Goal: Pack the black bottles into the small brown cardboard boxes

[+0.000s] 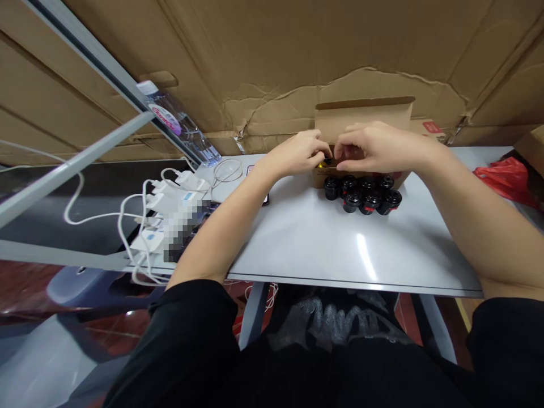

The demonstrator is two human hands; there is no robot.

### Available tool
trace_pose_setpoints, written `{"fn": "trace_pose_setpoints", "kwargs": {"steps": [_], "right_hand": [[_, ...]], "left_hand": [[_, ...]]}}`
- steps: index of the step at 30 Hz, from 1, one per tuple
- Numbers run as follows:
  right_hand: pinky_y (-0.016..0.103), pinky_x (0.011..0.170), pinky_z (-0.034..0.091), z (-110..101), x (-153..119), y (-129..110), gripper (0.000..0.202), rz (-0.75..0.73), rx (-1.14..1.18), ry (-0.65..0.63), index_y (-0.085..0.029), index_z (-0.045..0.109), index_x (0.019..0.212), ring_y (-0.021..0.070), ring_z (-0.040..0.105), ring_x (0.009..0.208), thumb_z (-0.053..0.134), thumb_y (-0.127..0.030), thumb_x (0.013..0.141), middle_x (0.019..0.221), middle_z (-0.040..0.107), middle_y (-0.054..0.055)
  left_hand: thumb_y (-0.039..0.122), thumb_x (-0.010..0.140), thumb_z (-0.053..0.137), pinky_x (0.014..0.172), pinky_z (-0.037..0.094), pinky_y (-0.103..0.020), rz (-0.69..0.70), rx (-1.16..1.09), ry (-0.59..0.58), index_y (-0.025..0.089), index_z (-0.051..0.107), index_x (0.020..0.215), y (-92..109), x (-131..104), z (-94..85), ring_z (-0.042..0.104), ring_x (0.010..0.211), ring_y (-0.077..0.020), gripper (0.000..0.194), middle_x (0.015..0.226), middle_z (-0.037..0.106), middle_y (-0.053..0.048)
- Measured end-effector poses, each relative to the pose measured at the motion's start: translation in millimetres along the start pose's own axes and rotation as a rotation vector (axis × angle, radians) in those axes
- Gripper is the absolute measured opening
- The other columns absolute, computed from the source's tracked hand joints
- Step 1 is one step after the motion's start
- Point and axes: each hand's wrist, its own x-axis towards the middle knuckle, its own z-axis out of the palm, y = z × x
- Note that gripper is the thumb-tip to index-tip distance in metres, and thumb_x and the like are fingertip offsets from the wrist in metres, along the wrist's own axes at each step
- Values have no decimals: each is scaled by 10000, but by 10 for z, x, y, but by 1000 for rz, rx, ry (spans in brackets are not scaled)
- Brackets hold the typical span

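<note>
An open cardboard box (361, 118) stands at the back of the table with its lid flap raised. My left hand (302, 152) is at the box's left end, fingers bent and closed near a small dark and yellow thing (322, 165); what is between the fingertips is hidden. Over the middle of the box, my right hand (370, 148) curves with thumb and fingers apart, and I see nothing held in it. Several small black canisters (352, 200) with black lids, some showing red marks, stand in two rows in front of the box.
A clear water bottle (182, 126) leans at the back left by a grey metal frame. White chargers and cables (158, 199) crowd the left side of the table (306, 243). A phone, partly behind my left forearm, lies there too. A red plastic bag (508, 180) is at the right.
</note>
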Motion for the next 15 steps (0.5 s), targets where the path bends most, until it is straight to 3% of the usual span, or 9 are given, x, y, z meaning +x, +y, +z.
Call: {"fn": "trace_pose_setpoints", "kwargs": {"steps": [4, 6, 10, 15], "right_hand": [[490, 968, 540, 89, 14, -338, 135, -62, -216, -61, -257, 885, 1126, 390, 738, 1166, 831, -379, 1144, 1129, 829, 123], [499, 979, 543, 191, 24, -483, 171, -56, -343, -101, -229, 889, 1093, 398, 740, 1161, 822, -362, 1176, 1111, 847, 135], [505, 1002, 529, 422, 40, -662, 292, -39, -573, -40, -151, 943, 1232, 419, 780, 1159, 808, -410, 1246, 1153, 909, 192], [487, 975, 499, 608, 78, -747, 405, -22, -641, -14, -107, 909, 1394, 423, 830, 1132, 768, -473, 1291, 1152, 944, 206]], "left_hand": [[206, 1185, 545, 1165, 638, -492, -16, 32, -24, 232, 965, 1300, 9, -13, -32, 790, 1210, -334, 437, 1269, 794, -152], [213, 1180, 547, 1169, 639, -497, -22, 37, -26, 226, 968, 1318, 8, -17, -45, 796, 1206, -332, 443, 1307, 809, -159], [206, 1170, 549, 1199, 645, -505, -26, 27, -10, 229, 962, 1416, -4, -18, -42, 807, 1215, -324, 481, 1387, 831, -163], [191, 1190, 505, 1167, 650, -499, -32, 102, -21, 274, 923, 1551, 52, -32, -25, 804, 1320, -358, 559, 1408, 832, -169]]}}
